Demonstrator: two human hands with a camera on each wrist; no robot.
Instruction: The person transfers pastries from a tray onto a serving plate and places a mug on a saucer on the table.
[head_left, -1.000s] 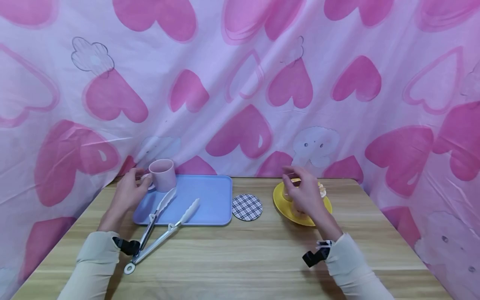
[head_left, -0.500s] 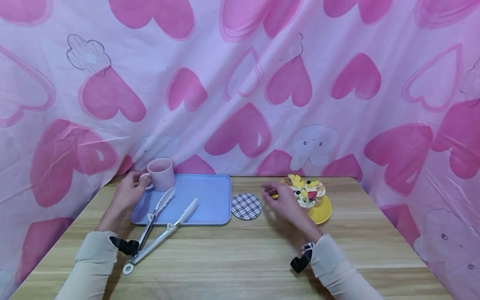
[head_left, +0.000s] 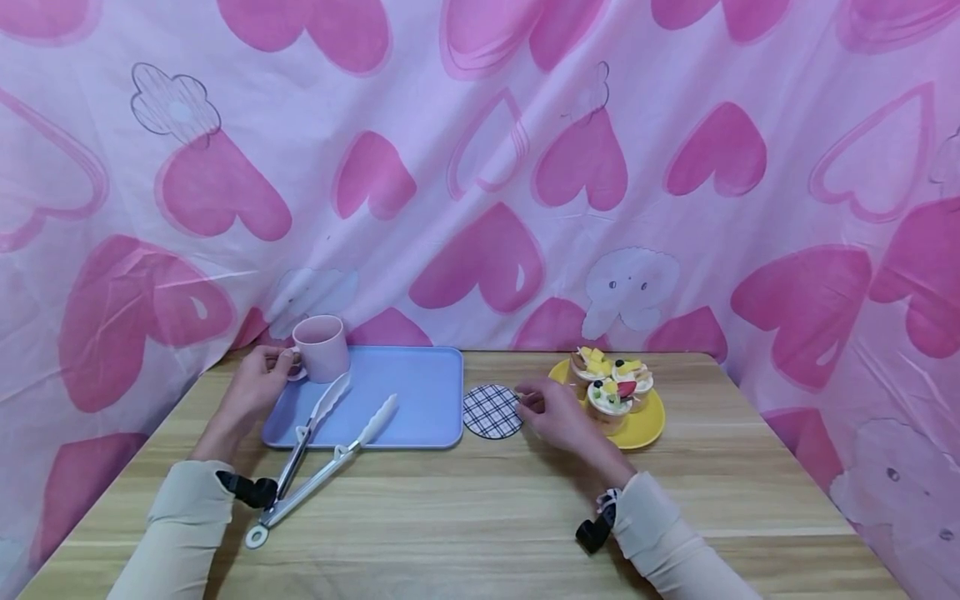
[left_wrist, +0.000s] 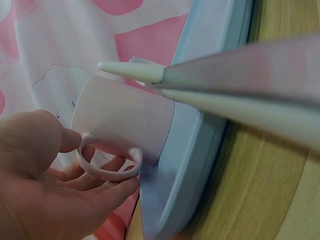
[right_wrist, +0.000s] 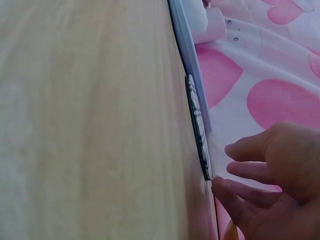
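Note:
My left hand point(head_left: 255, 379) holds the pink mug point(head_left: 322, 350) by its handle, thumb on top and fingers around and under the loop in the left wrist view. The mug stands upright at the back left of the blue tray point(head_left: 427, 400). At the right edge of the round plaid coaster point(head_left: 492, 412) is my right hand point(head_left: 558, 412), palm down. Seen from the right wrist, the thumb and fingers point(right_wrist: 245, 150) are apart and loosely bent, with one fingertip right at the edge of the coaster point(right_wrist: 198, 130). Nothing is between them.
Metal tongs point(head_left: 315, 487) with white tips lie spread, their tips over the tray and their hinge on the wooden table point(head_left: 450, 525). A yellow plate point(head_left: 651, 421) with several fruit-topped dessert cups point(head_left: 609, 400) stands right of my right hand. Behind hangs a pink heart-patterned cloth point(head_left: 480, 167).
My right hand has moved left from over the yellow plate to the coaster's edge, uncovering the dessert cups. My left hand has closed in on the mug's handle; the mug stays in place.

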